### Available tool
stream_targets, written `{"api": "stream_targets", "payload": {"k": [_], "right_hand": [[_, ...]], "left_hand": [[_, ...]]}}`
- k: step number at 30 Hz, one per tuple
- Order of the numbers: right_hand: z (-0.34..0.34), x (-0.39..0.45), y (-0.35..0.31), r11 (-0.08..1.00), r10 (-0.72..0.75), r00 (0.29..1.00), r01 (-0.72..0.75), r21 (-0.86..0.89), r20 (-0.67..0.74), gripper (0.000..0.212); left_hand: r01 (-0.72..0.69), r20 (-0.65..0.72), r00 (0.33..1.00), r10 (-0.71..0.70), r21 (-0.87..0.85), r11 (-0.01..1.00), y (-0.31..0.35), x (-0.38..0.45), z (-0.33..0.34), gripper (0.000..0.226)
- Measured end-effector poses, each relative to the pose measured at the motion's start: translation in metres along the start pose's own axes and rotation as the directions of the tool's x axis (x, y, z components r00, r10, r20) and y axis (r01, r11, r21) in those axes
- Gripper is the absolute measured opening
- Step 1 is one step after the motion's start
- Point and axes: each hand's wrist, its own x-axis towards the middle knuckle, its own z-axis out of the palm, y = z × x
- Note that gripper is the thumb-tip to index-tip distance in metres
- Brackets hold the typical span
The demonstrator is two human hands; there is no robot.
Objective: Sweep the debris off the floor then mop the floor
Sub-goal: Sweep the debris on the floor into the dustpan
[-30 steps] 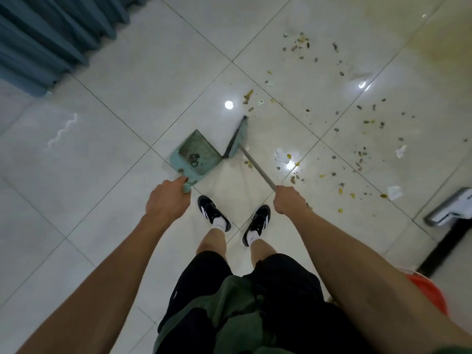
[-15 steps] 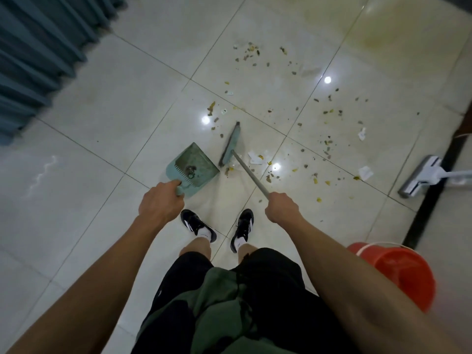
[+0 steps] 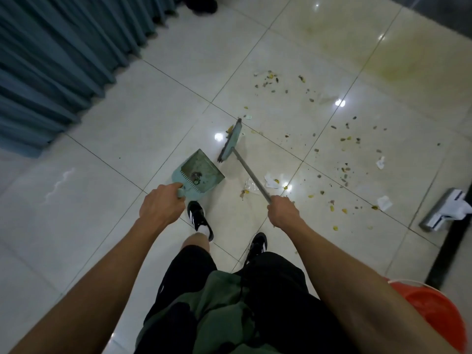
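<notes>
both bare arms reach forward and down; left hand (image 3: 163, 203) and right hand (image 3: 283, 212) each closed in a fist-like grip.

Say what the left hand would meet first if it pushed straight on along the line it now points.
The left hand grips the dustpan, which points up and right. On that line the broom head looks like the first thing met, though depth is unclear from above.

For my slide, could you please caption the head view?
Left hand holds dustpan, right hand holds broom beside debris.
</notes>
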Motion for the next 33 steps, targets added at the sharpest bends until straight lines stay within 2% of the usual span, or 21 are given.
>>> {"api": "stream_targets", "payload": {"k": [5,11,17,26,33], "right_hand": [[-0.015,0.05,-0.079,0.998,-0.014,1.0,0.013,0.066,0.025,0.029],[-0.039,0.118,-0.201,0.955,0.094,0.992,-0.114,0.274,0.086,0.041],[-0.049,0.177,-0.293,0.931,0.108,0.988,-0.141,0.336,0.113,0.036],[-0.03,0.17,-0.287,0.975,0.151,0.98,-0.169,0.143,0.13,0.037],[-0.012,0.122,-0.241,0.969,0.199,0.974,-0.212,0.127,0.111,0.036]], "left_hand": [[-0.006,-0.016,1.0,0.006,0.033,0.999,-0.047,0.067,-0.037,0.034],[-0.072,0.005,0.997,0.072,0.09,0.993,-0.111,0.17,-0.086,0.019],[-0.168,0.053,0.985,0.162,0.152,0.974,-0.158,0.249,-0.118,0.021],[-0.297,0.105,0.954,0.28,0.211,0.931,-0.162,0.278,-0.132,0.025],[-0.418,0.138,0.909,0.394,0.283,0.863,-0.129,0.256,-0.115,0.027]]}}
